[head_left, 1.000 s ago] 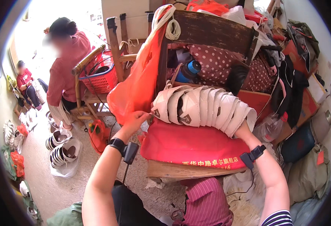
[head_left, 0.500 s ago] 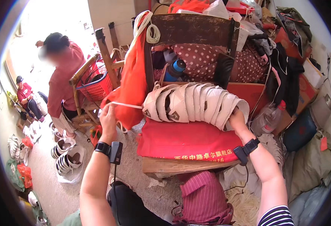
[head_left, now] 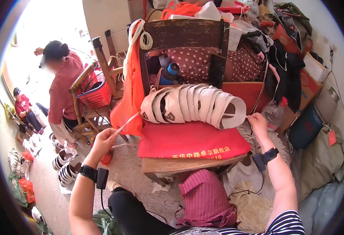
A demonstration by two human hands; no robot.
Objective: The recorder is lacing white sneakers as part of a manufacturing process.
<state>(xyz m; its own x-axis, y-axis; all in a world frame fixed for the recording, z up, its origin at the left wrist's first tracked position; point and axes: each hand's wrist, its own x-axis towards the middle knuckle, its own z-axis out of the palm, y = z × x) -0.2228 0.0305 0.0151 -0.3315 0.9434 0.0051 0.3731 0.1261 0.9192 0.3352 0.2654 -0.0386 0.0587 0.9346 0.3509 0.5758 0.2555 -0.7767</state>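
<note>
A row of nested, curved off-white shoe uppers [head_left: 197, 105] lies on its side across a red cloth [head_left: 187, 137] on the wooden chair seat. A thin white cord [head_left: 129, 120] comes out at both ends of the row, its middle hidden inside. My left hand [head_left: 104, 141] is closed on the cord, left of the row and in front of a hanging orange bag [head_left: 129, 94]; a loose tail of cord trails by the fingers. Just off the row's right opening, my right hand [head_left: 258, 124] pinches the other end of the cord.
A coil of white cord [head_left: 146, 40] hangs on the chair's back [head_left: 183, 35]. Behind the row stands a blue bottle [head_left: 169, 73]. A clear plastic jug [head_left: 275, 113] is at the right. One person [head_left: 64, 86] stands at left beside a red basket [head_left: 97, 92]; another sits farther off.
My right hand has come out of the row's right opening, bringing a cord end with it. My left hand has moved down and left, still holding the cord. The view has shifted slightly.
</note>
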